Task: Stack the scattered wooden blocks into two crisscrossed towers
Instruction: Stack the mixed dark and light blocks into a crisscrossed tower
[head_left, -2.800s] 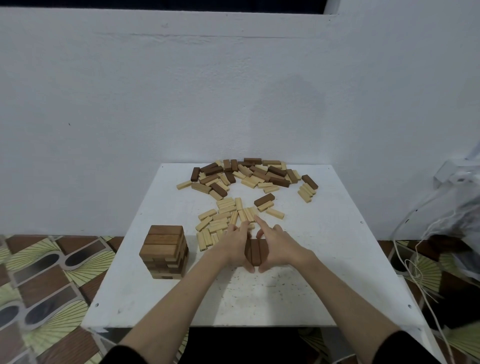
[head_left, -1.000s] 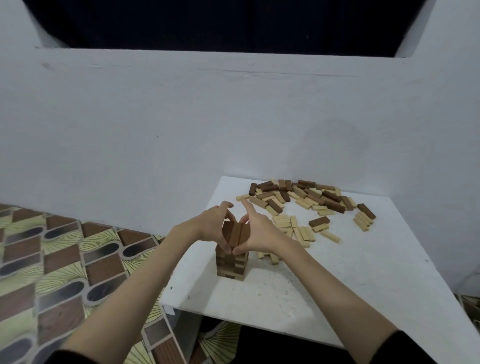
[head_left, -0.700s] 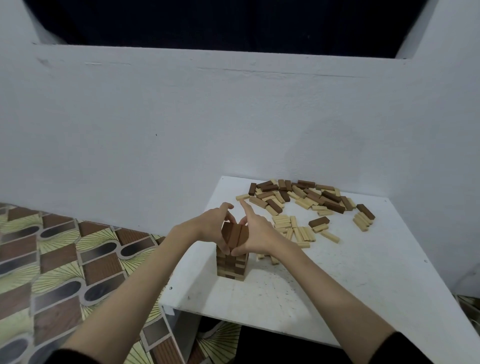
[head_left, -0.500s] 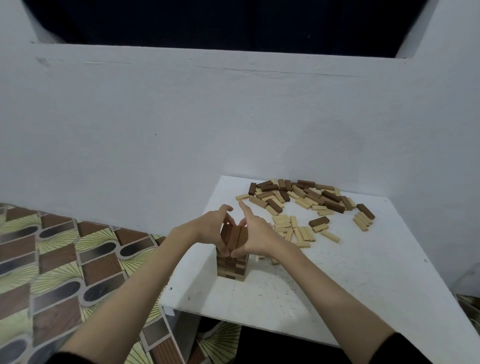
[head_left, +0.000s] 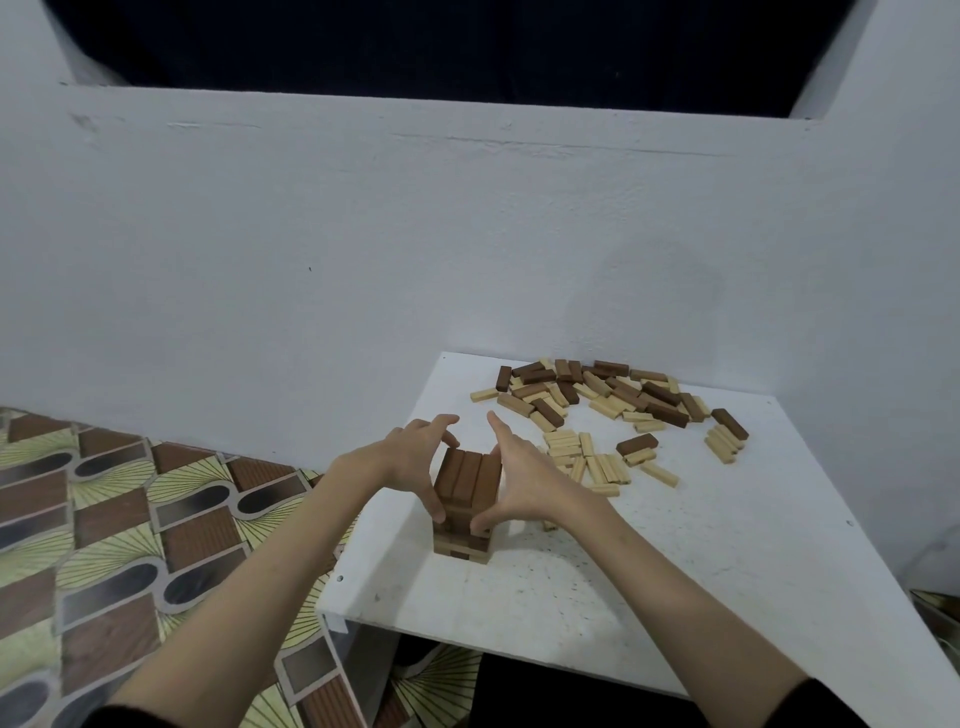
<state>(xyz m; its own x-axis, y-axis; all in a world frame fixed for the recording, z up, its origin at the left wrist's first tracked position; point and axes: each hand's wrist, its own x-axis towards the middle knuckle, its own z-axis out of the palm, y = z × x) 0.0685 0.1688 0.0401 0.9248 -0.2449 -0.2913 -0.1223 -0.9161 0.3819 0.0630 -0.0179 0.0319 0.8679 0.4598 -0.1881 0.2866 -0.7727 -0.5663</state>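
A crisscrossed tower (head_left: 461, 543) of brown and pale blocks stands near the front left corner of the white table (head_left: 649, 571). A row of three dark blocks (head_left: 467, 475) lies on top of it. My left hand (head_left: 410, 460) grips this row from the left, fingers over the far end and thumb at the near end. My right hand (head_left: 524, 483) clasps it from the right, thumb low at the front. Loose pale blocks (head_left: 587, 460) lie just behind my right hand. A mixed heap of dark and pale blocks (head_left: 613, 392) lies at the table's back.
A white wall (head_left: 363, 270) rises behind the table. Patterned floor tiles (head_left: 114, 519) lie to the left, below the table's left edge. The tower stands close to that edge.
Both hands carried the three dark blocks from the middle of the table onto the tower. In the last second they have barely moved, and my view has turned left.
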